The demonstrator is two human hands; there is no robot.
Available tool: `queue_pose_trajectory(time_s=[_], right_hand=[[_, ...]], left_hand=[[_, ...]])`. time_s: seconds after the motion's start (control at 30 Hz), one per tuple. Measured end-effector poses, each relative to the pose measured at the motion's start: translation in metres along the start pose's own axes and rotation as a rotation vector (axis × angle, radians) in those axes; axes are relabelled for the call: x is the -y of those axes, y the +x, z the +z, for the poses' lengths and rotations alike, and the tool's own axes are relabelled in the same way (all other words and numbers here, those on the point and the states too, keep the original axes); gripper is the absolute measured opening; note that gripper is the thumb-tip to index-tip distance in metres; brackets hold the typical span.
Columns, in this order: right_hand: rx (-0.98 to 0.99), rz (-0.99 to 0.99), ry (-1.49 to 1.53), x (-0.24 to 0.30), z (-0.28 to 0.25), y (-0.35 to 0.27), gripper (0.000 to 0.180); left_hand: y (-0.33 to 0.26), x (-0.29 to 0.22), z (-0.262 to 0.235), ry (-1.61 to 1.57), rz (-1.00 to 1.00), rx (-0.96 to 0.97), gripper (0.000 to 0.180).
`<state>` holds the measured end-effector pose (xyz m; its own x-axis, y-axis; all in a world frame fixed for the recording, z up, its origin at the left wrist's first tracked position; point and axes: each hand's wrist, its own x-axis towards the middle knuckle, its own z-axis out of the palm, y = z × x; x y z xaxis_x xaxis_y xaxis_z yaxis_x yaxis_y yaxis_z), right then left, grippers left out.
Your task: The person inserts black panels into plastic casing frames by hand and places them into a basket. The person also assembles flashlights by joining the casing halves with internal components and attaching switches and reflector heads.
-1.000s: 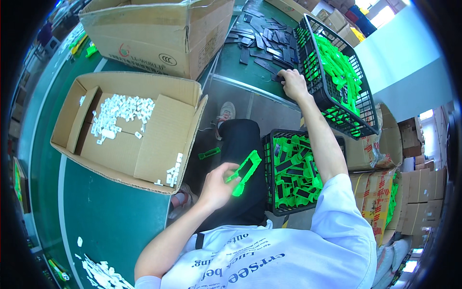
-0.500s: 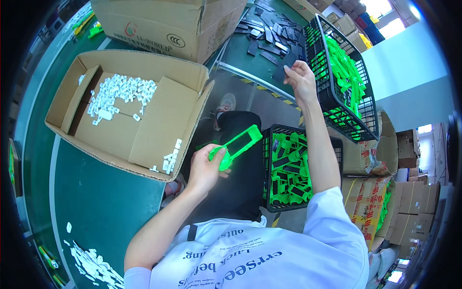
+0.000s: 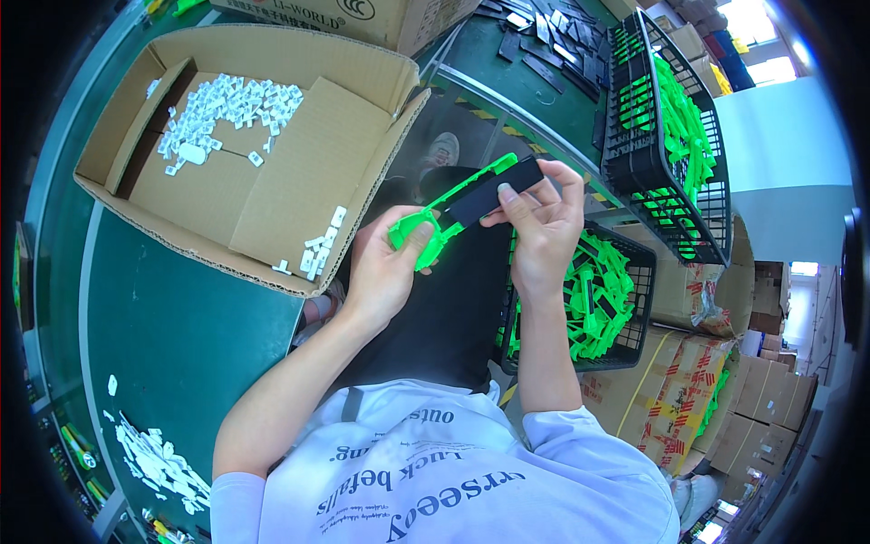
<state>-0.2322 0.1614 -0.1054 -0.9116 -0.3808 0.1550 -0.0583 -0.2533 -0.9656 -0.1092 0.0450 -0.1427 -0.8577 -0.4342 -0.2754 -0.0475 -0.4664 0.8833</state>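
Observation:
My left hand (image 3: 387,263) is closed around the rounded end of a bright green plastic frame (image 3: 419,238), whose long arm points up and to the right. Between thumb and fingers, my right hand (image 3: 542,222) pinches a flat black rectangular plate (image 3: 480,198). The plate lies against the green frame's long side, overlapping its opening; whether it sits inside cannot be seen. Both hands are above my lap. Just beyond my right wrist is a black crate (image 3: 642,313) with many green frames (image 3: 598,299), some carrying black plates.
A cardboard box (image 3: 263,263) of small white parts stands on the green table to the left. More black plates (image 3: 544,45) lie on the far table, beside a raised black crate (image 3: 625,163) of green pieces. White pieces (image 3: 163,467) are heaped at the lower left.
My right hand has come from the far table down and left, bringing the black plate against the green frame. My left hand keeps its hold, and the view has shifted.

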Motion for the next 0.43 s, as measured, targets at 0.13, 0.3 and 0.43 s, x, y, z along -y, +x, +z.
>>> queue_pose_trajectory(time_s=[0.13, 0.3, 0.43], right_hand=[[0.058, 0.011, -0.02, -0.01, -0.001, -0.01, 0.045], [0.116, -0.076, -0.171, -0.011, -0.003, -0.018, 0.043], [0.094, -0.166, -0.176, -0.013, 0.0, -0.024, 0.043]], left_hand=[[-0.002, -0.001, 0.001, 0.036, 0.019, 0.031, 0.026], [-0.002, -0.003, 0.0, 0.124, -0.014, -0.001, 0.023], [-0.001, 0.0, -0.002, 0.105, -0.08, -0.044, 0.024]])
